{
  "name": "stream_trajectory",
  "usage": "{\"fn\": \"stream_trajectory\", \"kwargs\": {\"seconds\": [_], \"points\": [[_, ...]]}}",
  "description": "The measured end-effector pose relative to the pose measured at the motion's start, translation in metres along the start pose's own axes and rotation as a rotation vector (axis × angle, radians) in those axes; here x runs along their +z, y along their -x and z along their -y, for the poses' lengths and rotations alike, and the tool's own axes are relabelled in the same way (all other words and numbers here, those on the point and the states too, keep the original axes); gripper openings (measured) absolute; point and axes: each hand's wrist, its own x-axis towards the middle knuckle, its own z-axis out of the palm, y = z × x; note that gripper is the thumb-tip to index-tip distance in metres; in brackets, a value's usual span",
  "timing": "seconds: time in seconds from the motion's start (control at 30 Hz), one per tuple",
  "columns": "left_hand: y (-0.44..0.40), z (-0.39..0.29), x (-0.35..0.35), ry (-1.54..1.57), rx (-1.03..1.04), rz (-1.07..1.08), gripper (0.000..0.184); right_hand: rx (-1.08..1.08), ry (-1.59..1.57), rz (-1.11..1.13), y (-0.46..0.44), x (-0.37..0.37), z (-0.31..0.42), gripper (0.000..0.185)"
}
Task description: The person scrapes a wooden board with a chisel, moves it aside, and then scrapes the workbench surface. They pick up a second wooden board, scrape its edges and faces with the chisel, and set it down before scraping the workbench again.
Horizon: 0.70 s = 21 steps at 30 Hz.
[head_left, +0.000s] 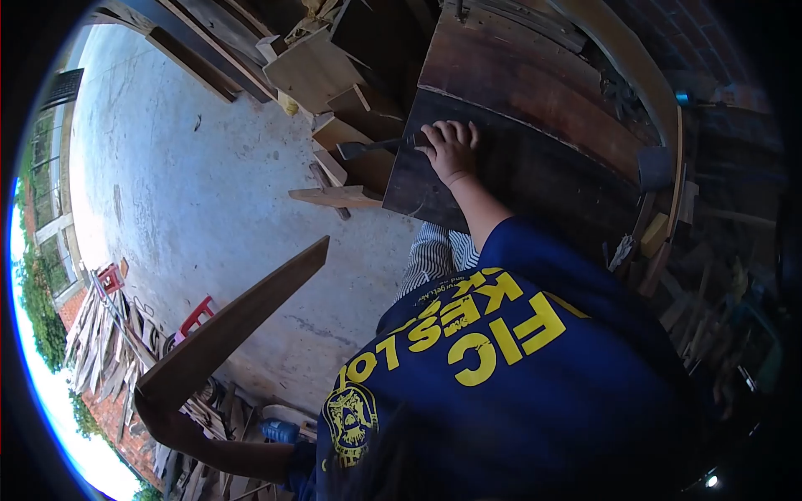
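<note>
In the head view, my left hand point(170, 424) is at the lower left, closed around the lower end of a long wooden board point(238, 313). The board slants up toward the middle, well away from the dark workbench. My right hand point(454, 152) rests at the near edge of the dark wooden bench top point(518, 167), fingers curled over the handle of a flat-bladed tool, which looks like a chisel point(355, 150). Its blade points left, past the bench edge. The left fingers are dark and partly hidden by the board.
Wooden offcuts and panels point(313, 71) are stacked left of the bench. Concrete floor point(192, 184) spreads across the left. Scrap wood point(104, 338), a red plastic item point(196, 317) and a blue container point(280, 431) lie at the lower left. A curved wooden strip point(647, 63) borders the bench.
</note>
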Motion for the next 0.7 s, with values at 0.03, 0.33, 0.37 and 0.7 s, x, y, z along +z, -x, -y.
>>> {"fn": "stream_trajectory", "kwargs": {"seconds": [0.03, 0.33, 0.37, 0.7], "points": [[-0.002, 0.001, 0.004, -0.025, 0.010, 0.012, 0.037, -0.010, -0.001, 0.014, 0.000, -0.001, 0.001, 0.036], [-0.039, -0.018, 0.051, -0.130, -0.188, 0.028, 0.032, -0.013, 0.154, 0.060, -0.004, -0.001, 0.005, 0.037], [-0.046, -0.018, 0.068, -0.061, -0.205, 0.012, 0.030, -0.013, 0.172, 0.048, -0.005, 0.000, 0.005, 0.037], [-0.118, -0.058, 0.189, 0.072, -0.010, 0.023, 0.019, -0.042, 0.227, 0.052, -0.006, -0.002, 0.006, 0.039]]}}
